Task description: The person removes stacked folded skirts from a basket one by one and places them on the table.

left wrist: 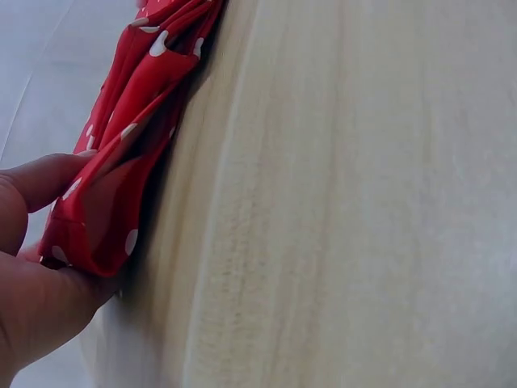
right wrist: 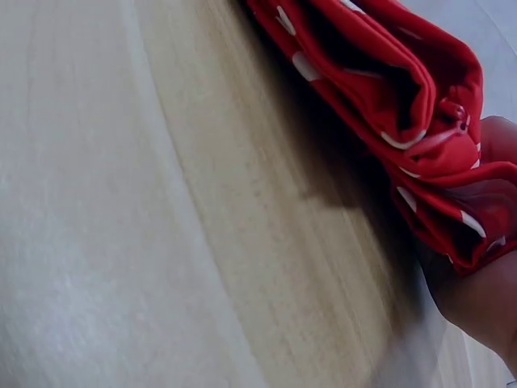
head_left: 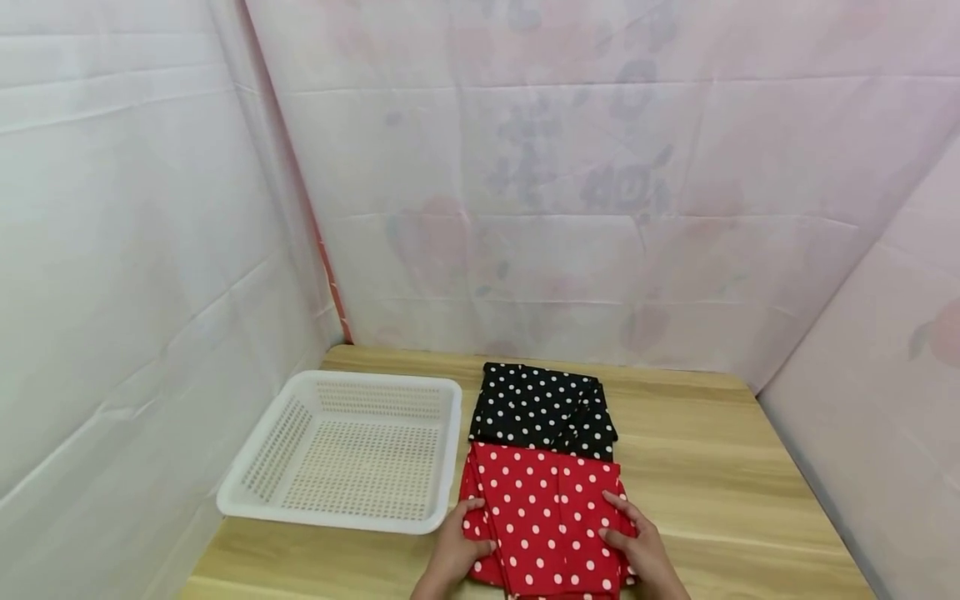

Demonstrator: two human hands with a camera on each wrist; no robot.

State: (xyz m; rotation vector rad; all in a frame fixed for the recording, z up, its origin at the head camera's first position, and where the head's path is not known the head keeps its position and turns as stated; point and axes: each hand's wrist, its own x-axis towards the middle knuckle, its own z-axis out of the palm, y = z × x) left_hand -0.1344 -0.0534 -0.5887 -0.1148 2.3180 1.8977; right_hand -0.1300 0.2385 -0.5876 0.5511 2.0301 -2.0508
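A folded red garment with white polka dots lies on the table at the front. My left hand grips its left edge, and my right hand holds the right edge. In the left wrist view the thumb is on top of the folded layers and the fingers are beneath them. The right wrist view shows stacked red folds pinched at their side, with part of the hand hidden by the cloth. Just behind, a folded black polka-dot garment lies flat, its front edge meeting the red one.
A white plastic basket with perforated walls stands to the left, nothing visible inside it. The wooden table extends to the right of the garments. Pale printed sheets hang behind the table and along both sides.
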